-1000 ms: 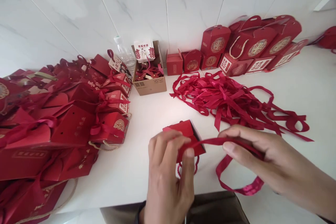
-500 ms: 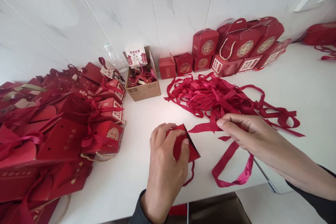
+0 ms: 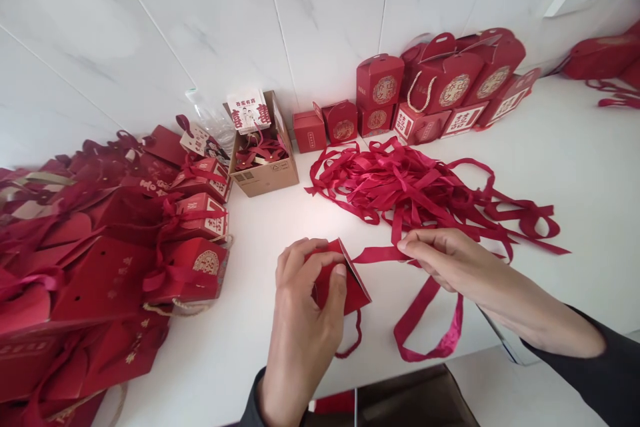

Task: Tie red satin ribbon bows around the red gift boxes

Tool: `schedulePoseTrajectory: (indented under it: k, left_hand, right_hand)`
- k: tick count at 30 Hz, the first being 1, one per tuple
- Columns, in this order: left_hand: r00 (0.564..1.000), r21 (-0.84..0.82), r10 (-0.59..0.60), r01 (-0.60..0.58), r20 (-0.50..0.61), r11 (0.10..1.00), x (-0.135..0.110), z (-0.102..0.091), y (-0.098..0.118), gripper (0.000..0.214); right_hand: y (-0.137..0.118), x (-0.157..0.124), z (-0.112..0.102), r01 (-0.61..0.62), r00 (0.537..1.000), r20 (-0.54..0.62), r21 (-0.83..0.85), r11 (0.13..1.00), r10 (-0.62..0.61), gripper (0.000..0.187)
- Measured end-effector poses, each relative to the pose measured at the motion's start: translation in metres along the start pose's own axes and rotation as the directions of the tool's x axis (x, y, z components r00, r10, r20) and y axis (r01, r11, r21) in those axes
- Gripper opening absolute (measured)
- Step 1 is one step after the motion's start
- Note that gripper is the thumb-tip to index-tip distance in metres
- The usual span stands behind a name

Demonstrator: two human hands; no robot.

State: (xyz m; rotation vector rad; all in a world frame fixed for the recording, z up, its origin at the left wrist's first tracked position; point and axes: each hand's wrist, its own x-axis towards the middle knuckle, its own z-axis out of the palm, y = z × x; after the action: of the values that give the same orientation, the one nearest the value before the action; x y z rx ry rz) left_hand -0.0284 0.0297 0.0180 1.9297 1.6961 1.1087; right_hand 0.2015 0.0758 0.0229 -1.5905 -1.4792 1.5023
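Observation:
My left hand [image 3: 307, 317] is wrapped over a small red gift box [image 3: 354, 290], which it holds on the white table [image 3: 260, 347]. A thin red cord [image 3: 358, 333] trails from the box's near side. Right of the box, my right hand [image 3: 445, 257] pinches a red ribbon [image 3: 375, 255] between thumb and fingers. One cut end of that ribbon points at the box's edge, and a loop of it hangs below the hand onto the table. Just behind lies a tangled heap of red ribbons [image 3: 410, 180].
Finished-looking red boxes with bows [image 3: 185, 267] are piled on the left. A cardboard carton [image 3: 267, 177] holding tags and ribbons stands near the wall. Red gift boxes [image 3: 380, 83] are stacked along the wall, with more red items [image 3: 600, 57] at far right.
The view has shifted slightly, moving most things a little left in the picture. My right hand keeps its pinch on the ribbon, and my left hand stays on the box.

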Motion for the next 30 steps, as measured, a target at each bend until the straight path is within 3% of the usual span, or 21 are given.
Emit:
schedulePoseTrajectory:
  k: [9, 15, 18, 21, 23, 26, 28, 30]
  left_hand:
    - [1.000, -0.045, -0.009, 0.008, -0.007, 0.999, 0.003, 0.001, 0.004, 0.016]
    - [0.999, -0.069, -0.051, 0.050, -0.012, 0.996, 0.003, -0.001, 0.006, 0.015]
    - [0.997, -0.066, -0.059, 0.056, -0.045, 0.996, -0.001, -0.010, 0.010, 0.017]
    - [0.994, -0.070, -0.048, 0.041, -0.103, 0.997, -0.009, -0.023, 0.017, 0.015]
    - [0.991, -0.072, -0.017, 0.008, -0.131, 0.997, -0.015, -0.031, 0.022, 0.011]
    - [0.989, -0.078, 0.011, -0.022, -0.145, 0.997, -0.021, -0.037, 0.025, 0.010]
    - [0.989, -0.091, -0.018, 0.005, -0.144, 0.996, -0.024, -0.037, 0.022, 0.011]
    - [0.987, -0.054, -0.058, 0.051, -0.148, 0.997, -0.028, -0.033, 0.017, 0.008]
  right_hand:
    - [-0.021, -0.005, 0.005, 0.021, 1.000, 0.002, -0.026, 0.999, -0.021, 0.041]
    - [-0.016, 0.002, 0.003, 0.044, 0.994, 0.107, -0.064, 0.997, -0.037, 0.042]
    - [-0.013, 0.003, 0.003, 0.198, 0.980, 0.048, -0.206, 0.958, -0.193, 0.038]
    - [-0.021, -0.004, 0.011, 0.398, 0.904, -0.034, -0.299, 0.867, -0.426, 0.040]
    - [-0.031, -0.011, 0.018, 0.500, 0.855, 0.032, -0.317, 0.806, -0.517, 0.037]
    - [-0.048, -0.016, 0.030, 0.585, 0.811, 0.225, -0.293, 0.757, -0.540, 0.032]
    - [-0.056, -0.015, 0.036, 0.576, 0.811, 0.304, -0.264, 0.774, -0.500, 0.028]
    - [-0.058, -0.011, 0.041, 0.543, 0.833, 0.291, -0.263, 0.798, -0.471, 0.026]
